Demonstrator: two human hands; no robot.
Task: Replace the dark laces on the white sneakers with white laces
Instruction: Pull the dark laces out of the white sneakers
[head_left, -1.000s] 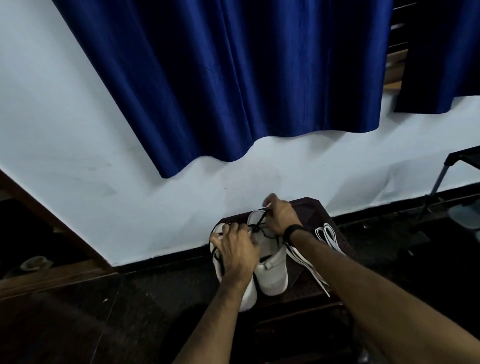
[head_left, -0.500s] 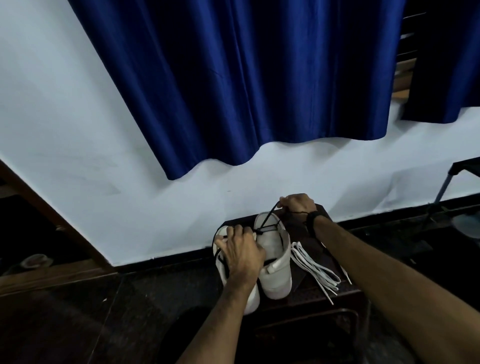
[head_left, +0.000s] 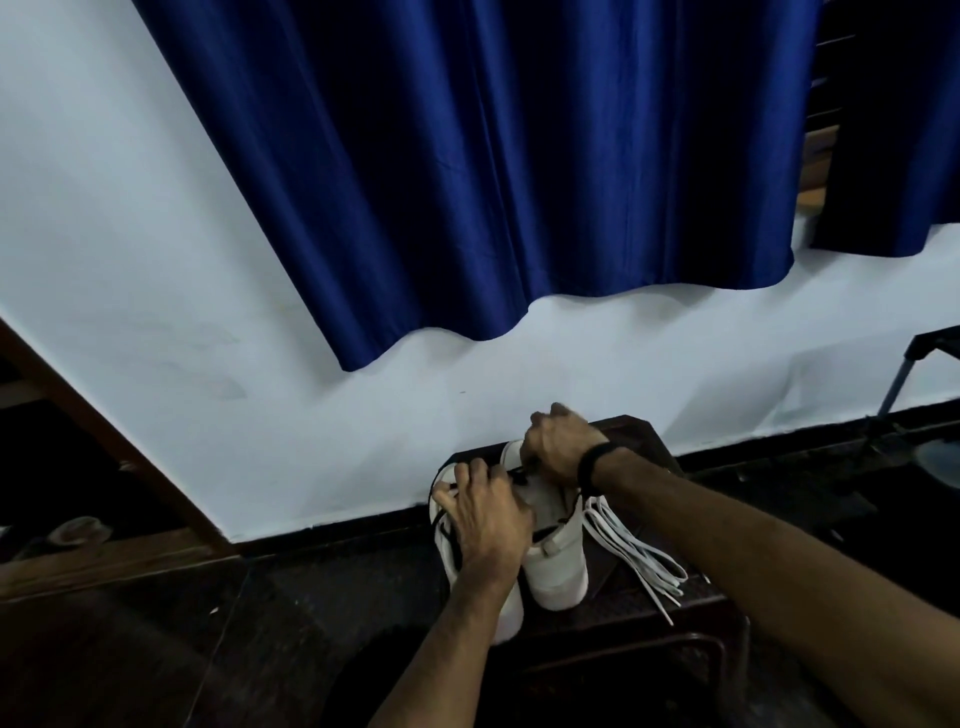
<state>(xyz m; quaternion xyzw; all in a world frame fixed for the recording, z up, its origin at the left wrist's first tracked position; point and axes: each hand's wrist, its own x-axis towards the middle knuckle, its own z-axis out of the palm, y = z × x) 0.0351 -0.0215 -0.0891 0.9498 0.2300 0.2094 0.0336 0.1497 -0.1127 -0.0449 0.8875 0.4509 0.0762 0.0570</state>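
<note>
two white sneakers (head_left: 556, 571) on dark stool (head_left: 649, 613); left hand (head_left: 488, 519) grips left shoe, right hand (head_left: 558, 447) pinches dark lace (head_left: 519, 475); white laces (head_left: 628, 551) beside.

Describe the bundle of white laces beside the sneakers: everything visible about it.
The white laces are flat, ribbon-like strands, fabric by the look of them, lying loose in a fanned bundle on the dark stool, just right of the right-hand white sneaker. One end is gathered near the sneaker's collar, below the right forearm; the strands spread toward the stool's near right edge, one reaching nearer than the rest. Neither hand holds them. Whether they touch the sneaker cannot be told. They are not threaded into any shoe.
</note>
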